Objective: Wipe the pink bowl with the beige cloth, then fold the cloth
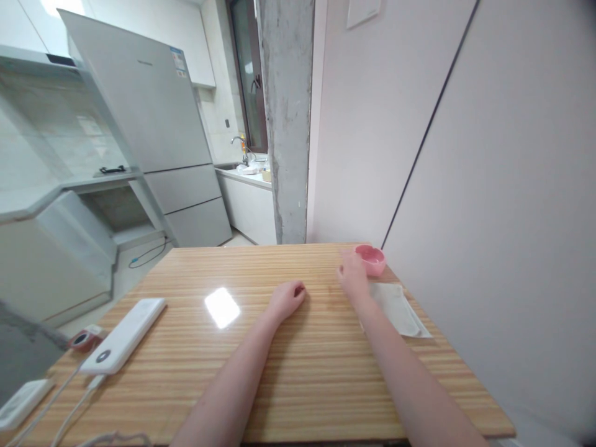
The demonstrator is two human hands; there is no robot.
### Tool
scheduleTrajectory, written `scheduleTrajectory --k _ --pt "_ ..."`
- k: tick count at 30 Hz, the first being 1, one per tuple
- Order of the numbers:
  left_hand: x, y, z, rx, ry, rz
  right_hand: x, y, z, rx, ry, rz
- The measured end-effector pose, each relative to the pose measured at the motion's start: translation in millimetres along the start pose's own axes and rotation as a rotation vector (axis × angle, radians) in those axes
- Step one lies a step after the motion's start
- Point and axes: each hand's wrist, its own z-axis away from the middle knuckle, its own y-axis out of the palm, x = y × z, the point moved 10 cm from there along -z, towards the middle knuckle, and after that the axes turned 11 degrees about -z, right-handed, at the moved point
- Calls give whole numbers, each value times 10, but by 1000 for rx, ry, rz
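Observation:
My left hand point(287, 299) rests on the wooden table, its fingers curled into a loose fist; nothing shows in it. Farther out and to the right, my right hand point(352, 273) is beside a pink bowl point(372, 261) with a notched rim. Motion smears its fingers, and I cannot tell whether they touch the bowl. Below the bowl, partly behind my right forearm, lies a pale, flat, folded cloth or paper point(398, 310).
On the table's left are a long white device point(125, 335) with cables, a red roll-like object point(82, 340) and a white block point(24, 402). The table point(186, 385) borders a pale wall point(488, 217) on the right. A refrigerator point(144, 118) stands beyond.

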Motion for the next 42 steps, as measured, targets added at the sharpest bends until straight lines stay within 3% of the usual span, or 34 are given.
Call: scheduleTrajectory --k 2,4,7,10,12,16,20,24,26,30,35,37,39,42 --pt "4 -1 1 -4 -2 4 -458 -437 -7 -235 237 195" --pt "11 6 0 -4 -7 12 -747 -555 9 -228 348 241" --pt "10 19 -5 -5 -2 32 -844 -469 -16 -101 313 186" --pt "13 -31 -13 -54 -5 65 -685 -349 -57 -23 229 126" --pt "16 -167 0 -169 -12 66 -504 -258 -75 7 187 92" --pt "-34 -429 72 -366 32 -14 60 119 -29 159 8 -49" --pt "-109 -446 72 -336 168 -69 653 508 193 370 -236 -339" --pt "-182 -391 43 -230 303 -92 777 623 310 419 -265 -418" --pt "-131 -480 35 -235 273 -76 721 562 278 379 -239 -446" --pt "322 -968 97 -390 27 -87 377 287 97 203 -100 -254" --pt "1242 -1597 465 -557 -286 -330 -354 53 102 269 373 292" --pt "1614 -1707 679 -578 -422 -413 -463 -40 157 318 460 399" --pt "1911 -1721 868 -569 -528 -463 -444 -161 148 299 444 472" --pt "2189 -1639 1029 -534 -613 -476 -443 -248 130 288 429 469"
